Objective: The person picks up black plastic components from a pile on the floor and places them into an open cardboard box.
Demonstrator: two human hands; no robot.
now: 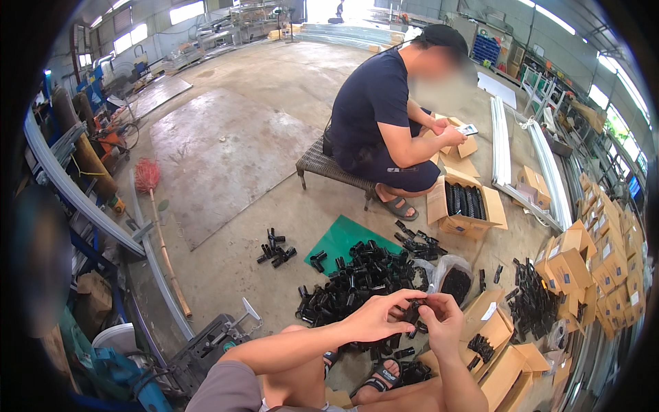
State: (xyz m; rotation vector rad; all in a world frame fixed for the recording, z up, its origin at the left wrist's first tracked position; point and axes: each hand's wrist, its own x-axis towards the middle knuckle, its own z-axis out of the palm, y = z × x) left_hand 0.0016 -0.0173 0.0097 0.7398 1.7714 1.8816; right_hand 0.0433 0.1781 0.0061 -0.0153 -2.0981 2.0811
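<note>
In front of my knees, my left hand (384, 314) and my right hand (445, 321) meet with fingertips pinched together. Between them is a small black tube fitting (412, 313), partly hidden by the fingers. Just beyond lies a big heap of similar black fittings (357, 278), spilling over a green sheet (340, 232) on the floor. A clear plastic bag (455, 280) of small black pieces stands past my right hand. To the right of that hand, an open cardboard box (495, 321) has a few black parts inside.
A co-worker (384, 117) sits on a woven bench (317, 163), holding a phone (467, 129). An open box (461, 206) of black parts stands beside them. Stacked cartons (611, 257) rise at right. A grey and black machine (209, 353) and a red broom (146, 175) are at left.
</note>
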